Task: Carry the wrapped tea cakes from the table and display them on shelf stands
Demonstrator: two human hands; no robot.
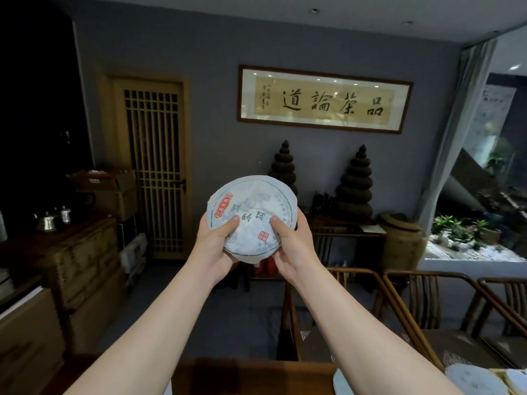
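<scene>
A round tea cake [252, 206] in white paper with a red seal and blue print is held up at chest height, face toward me. My left hand [217, 246] grips its lower left edge, thumb on the front. My right hand [293, 246] grips its lower right edge, thumb also on the front. More wrapped tea cakes [476, 379] lie on the wooden table [251, 374] at the bottom right, partly cut off by the frame edge. No shelf stand is in view.
Wooden chairs [405, 303] stand along the table's far side on the right. A wooden cabinet [77, 260] with metal pots and cardboard boxes lines the left wall. A lattice door [154, 166] and a side table with two dark stacked towers [353, 183] stand ahead.
</scene>
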